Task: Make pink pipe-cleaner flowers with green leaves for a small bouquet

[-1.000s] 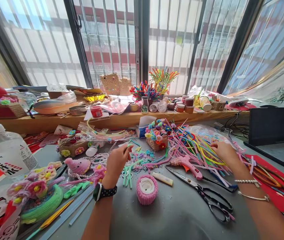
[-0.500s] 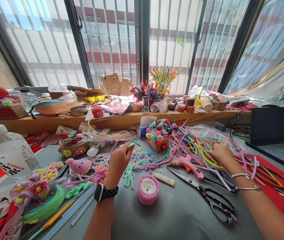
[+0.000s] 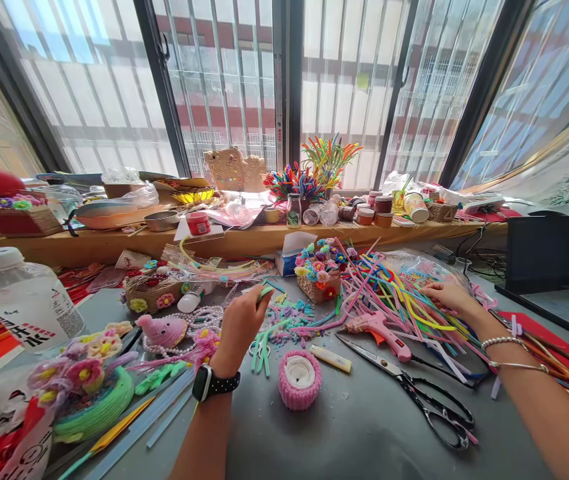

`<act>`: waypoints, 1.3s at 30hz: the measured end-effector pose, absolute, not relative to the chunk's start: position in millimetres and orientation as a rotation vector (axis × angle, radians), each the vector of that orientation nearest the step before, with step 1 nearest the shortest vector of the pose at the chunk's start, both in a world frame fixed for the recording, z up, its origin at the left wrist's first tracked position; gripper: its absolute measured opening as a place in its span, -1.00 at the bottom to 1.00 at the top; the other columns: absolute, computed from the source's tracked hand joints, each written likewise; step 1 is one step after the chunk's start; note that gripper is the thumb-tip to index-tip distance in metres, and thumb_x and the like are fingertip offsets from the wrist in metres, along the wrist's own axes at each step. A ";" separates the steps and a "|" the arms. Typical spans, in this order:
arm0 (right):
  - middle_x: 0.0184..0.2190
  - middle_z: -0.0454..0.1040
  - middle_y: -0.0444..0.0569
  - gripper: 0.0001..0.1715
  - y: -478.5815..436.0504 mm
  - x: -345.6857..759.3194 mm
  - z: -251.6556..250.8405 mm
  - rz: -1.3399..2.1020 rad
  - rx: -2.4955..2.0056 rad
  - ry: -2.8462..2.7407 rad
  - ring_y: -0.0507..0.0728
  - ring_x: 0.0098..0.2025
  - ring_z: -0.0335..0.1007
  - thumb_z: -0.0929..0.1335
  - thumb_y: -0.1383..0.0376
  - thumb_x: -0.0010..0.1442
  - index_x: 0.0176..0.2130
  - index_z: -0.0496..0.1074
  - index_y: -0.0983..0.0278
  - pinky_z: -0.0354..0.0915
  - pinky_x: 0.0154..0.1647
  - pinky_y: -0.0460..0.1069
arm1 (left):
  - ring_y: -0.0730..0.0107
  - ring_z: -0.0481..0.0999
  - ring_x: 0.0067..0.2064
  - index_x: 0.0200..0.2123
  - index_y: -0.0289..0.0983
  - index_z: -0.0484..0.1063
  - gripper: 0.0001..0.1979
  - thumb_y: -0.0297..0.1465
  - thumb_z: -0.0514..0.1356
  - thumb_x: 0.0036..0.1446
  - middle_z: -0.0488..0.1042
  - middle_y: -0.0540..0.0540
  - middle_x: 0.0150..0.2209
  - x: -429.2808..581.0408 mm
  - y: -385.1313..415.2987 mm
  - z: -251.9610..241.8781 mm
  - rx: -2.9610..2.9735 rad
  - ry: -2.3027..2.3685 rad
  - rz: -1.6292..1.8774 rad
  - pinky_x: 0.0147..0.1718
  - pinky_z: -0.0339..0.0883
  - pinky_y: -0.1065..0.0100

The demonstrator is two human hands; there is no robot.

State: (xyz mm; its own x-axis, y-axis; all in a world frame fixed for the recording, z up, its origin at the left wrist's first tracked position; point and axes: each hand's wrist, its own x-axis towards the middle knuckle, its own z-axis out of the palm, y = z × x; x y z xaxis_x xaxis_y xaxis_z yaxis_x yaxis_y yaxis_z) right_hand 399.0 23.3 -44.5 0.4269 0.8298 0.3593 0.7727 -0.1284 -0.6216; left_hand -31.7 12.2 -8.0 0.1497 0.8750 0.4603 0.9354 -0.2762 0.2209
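Observation:
My left hand (image 3: 243, 320), with a black watch on its wrist, is closed around a bunch of light green pipe cleaners (image 3: 265, 292); their tips poke out above the thumb. My right hand (image 3: 447, 297), wearing a beaded bracelet, reaches over the far right side of a loose heap of multicoloured pipe cleaners (image 3: 404, 293). Its fingers stretch leftward over the strands, apparently holding none. Between my forearms stands a small pink ribbed pot (image 3: 300, 395) with a white lining. Short green pipe cleaners (image 3: 263, 353) lie beside my left hand on small scissors, whose handles show.
Large black-handled scissors (image 3: 414, 393), a pink glue gun (image 3: 379, 333) and a glue stick (image 3: 331, 358) lie mid-table. Left are a plastic bottle (image 3: 24, 300), a flower-decorated green piece (image 3: 99, 400) and a pink plush (image 3: 161, 331). A laptop (image 3: 547, 267) stands right; a flower basket (image 3: 319, 283) stands behind.
My right hand has shifted slightly right and its fingers have straightened over the heap, where some strands have moved. My left hand keeps its hold on the green pipe cleaners. The view has shifted slightly.

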 end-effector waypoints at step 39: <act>-0.40 0.46 -0.05 -0.76 -16.0 159.8 28.0 0.375 -0.973 -1.716 0.06 -0.39 0.37 0.18 0.30 0.12 -0.22 0.34 0.25 0.27 -0.36 -0.07 | 0.70 -0.09 -0.71 -0.36 -0.32 0.33 -0.77 -0.28 0.16 -0.05 -0.04 0.19 -0.73 -26.1 7.3 0.4 -2.307 -1.251 -3.250 -0.72 -0.20 0.54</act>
State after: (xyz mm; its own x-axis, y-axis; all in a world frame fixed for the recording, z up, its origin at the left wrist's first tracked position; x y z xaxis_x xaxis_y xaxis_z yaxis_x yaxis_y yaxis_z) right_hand 159.8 -16.0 28.0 -0.0895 0.7589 0.6450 0.4202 0.6160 -0.6663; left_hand -26.1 7.3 0.4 -0.0496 0.9189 0.3913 -0.4197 -0.3747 0.8267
